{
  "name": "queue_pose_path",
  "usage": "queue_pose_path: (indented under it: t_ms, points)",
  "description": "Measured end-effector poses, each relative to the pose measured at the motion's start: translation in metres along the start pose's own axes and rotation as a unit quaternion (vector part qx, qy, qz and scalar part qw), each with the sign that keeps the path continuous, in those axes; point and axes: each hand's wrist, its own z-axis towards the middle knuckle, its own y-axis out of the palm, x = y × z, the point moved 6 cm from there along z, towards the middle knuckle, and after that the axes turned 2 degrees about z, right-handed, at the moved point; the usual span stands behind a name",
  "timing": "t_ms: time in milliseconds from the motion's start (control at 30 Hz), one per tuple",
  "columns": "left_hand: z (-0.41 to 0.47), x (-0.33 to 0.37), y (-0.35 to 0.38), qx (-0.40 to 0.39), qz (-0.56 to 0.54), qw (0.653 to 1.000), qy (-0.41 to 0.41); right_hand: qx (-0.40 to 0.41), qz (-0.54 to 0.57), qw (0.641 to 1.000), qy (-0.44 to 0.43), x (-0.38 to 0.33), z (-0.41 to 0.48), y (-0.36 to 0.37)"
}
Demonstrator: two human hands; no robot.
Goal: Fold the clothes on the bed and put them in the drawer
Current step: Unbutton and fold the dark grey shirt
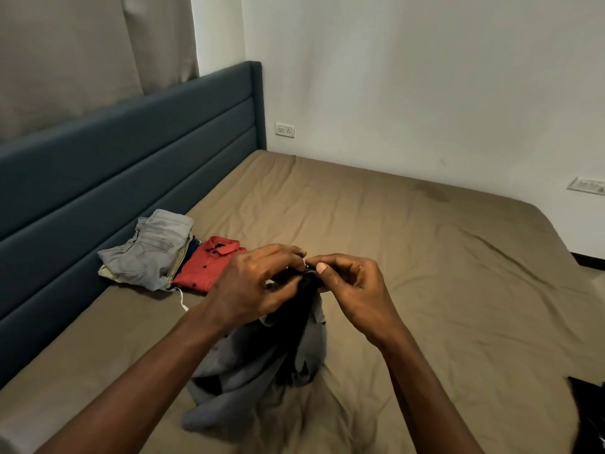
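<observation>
A grey shirt [248,371] with a dark inner side hangs crumpled from both my hands, its lower part bunched on the bed [425,273]. My left hand [252,286] and my right hand [350,290] pinch its top edge close together, at what looks like a button. A folded red shirt [209,267] lies to the left on the sheet. Beside it sits a stack topped by folded light grey jeans [154,250]. No drawer is in view.
A dark blue padded headboard [114,165] runs along the left. White walls with socket plates [285,129] border the far side. A white cord [181,301] lies near the stack. A dark object [586,411] sits at the lower right edge.
</observation>
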Motion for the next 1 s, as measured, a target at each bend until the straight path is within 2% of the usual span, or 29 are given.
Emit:
queue_pose_path:
  t_ms: [167,333,433,533,733,833,1000]
  points:
    - [-0.001,0.000,-0.007,0.039,0.002,0.999,-0.004,-0.064,-0.041,0.997,0.002,-0.007,0.001,0.005]
    - [-0.007,0.002,-0.005,0.081,-0.083,0.991,-0.060,-0.086,-0.085,0.992,-0.026,-0.017,0.006,0.002]
    - [-0.006,0.001,-0.006,0.037,-0.135,0.988,-0.067,-0.093,-0.013,0.996,-0.003,-0.010,0.004,0.003]
    - [-0.005,0.004,-0.008,-0.033,-0.116,0.993,-0.017,-0.102,0.083,0.989,0.060,0.006,-0.004,0.008]
    - [-0.012,0.000,-0.008,-0.133,-0.127,0.982,-0.042,-0.112,0.135,0.978,0.116,0.022,-0.021,0.027]
    - [-0.017,0.005,-0.006,-0.100,-0.074,0.992,-0.029,-0.092,0.127,0.982,0.107,0.023,-0.024,0.029]
    - [-0.026,0.008,-0.011,0.051,-0.071,0.994,-0.071,-0.054,0.107,0.992,0.045,0.009,-0.027,0.028]
